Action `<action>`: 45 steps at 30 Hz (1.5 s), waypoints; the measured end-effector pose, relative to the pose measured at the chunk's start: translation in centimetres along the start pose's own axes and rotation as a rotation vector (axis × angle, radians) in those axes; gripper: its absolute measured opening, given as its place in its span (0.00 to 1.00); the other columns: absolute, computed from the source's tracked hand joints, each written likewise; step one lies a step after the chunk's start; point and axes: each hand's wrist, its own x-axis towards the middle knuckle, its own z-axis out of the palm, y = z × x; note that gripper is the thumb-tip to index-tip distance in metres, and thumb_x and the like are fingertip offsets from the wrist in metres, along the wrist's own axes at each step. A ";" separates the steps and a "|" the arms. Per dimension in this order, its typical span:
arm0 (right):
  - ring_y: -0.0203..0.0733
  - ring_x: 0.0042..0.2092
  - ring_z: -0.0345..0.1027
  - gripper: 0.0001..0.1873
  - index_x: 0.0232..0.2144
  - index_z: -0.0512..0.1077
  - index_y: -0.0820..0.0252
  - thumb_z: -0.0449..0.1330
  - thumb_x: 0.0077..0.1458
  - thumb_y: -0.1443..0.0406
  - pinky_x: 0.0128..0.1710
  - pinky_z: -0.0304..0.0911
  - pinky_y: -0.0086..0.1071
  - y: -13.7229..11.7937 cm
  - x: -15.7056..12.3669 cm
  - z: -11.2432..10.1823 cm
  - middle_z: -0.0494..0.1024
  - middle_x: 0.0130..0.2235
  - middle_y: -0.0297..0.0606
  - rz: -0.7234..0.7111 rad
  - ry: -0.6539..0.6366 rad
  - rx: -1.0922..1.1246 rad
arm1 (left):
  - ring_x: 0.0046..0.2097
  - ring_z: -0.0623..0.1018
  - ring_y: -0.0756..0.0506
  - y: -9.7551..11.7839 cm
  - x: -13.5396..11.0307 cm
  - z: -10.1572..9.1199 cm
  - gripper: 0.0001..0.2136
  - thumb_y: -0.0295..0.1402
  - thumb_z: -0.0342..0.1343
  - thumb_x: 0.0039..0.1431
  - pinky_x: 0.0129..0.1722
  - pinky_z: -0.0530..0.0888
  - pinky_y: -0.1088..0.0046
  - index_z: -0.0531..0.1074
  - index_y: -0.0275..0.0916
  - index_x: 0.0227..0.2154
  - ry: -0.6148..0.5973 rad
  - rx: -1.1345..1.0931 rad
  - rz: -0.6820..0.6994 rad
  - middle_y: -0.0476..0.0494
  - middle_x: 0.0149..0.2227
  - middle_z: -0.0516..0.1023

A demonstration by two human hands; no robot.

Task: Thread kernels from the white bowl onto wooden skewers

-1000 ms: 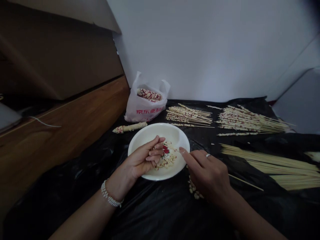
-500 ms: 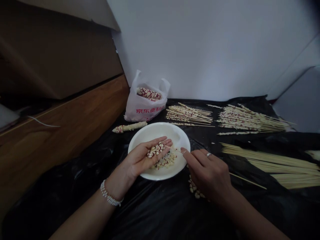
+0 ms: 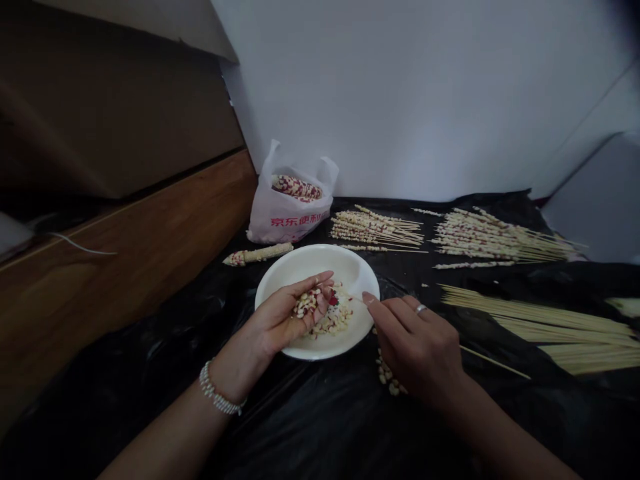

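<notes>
From my remote seat, the largest thing I see is the black plastic sheet (image 3: 310, 427), creased on the near side; a loose fold could snag a sleeve or tip something. To the right lie bare skewers (image 3: 540, 323), and beyond them on the far right a heap of loaded skewers (image 3: 480, 237); an elbow swinging wide that way could scatter either. The white bowl (image 3: 295, 267) sits in the middle, just under the hands; a wrist pressing its rim could tilt it. On the far left, the plastic bag (image 3: 290, 227) stands close by the bowl.

My left hand (image 3: 283, 317) is cupped over the bowl, fingers curled around loose kernels (image 3: 306, 303); should the palm tip or the fingers spread, they would spill. My right hand (image 3: 420, 333) is closed in a pinch on one thin skewer (image 3: 493, 361), whose front end points left towards that palm. I judge the main risk to be a prick, if a kernel gave suddenly under pressure or the tip slid off its skin. I cannot tell whether anything is threaded near the pinch, since the fingers hide it.
</notes>
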 end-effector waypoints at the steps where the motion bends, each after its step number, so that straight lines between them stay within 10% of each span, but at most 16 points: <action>1: 0.39 0.34 0.64 0.16 0.47 0.72 0.70 0.55 0.56 0.74 0.35 0.59 0.33 0.0 0.0 0.0 0.74 0.30 0.39 0.004 -0.005 -0.005 | 0.29 0.76 0.52 0.0 -0.1 0.0 0.16 0.21 0.49 0.60 0.28 0.76 0.79 0.70 0.31 0.51 -0.014 0.008 -0.010 0.42 0.30 0.75; 45: 0.33 0.25 0.61 0.19 0.49 0.72 0.62 0.50 0.58 0.74 0.26 0.49 0.31 -0.2 -0.6 0.3 0.73 0.27 0.32 0.073 -0.072 -0.112 | 0.22 0.65 0.60 -1.0 0.2 -0.8 0.10 0.21 0.61 0.52 0.15 0.57 0.87 0.74 0.31 0.38 -0.092 0.228 0.173 0.50 0.27 0.70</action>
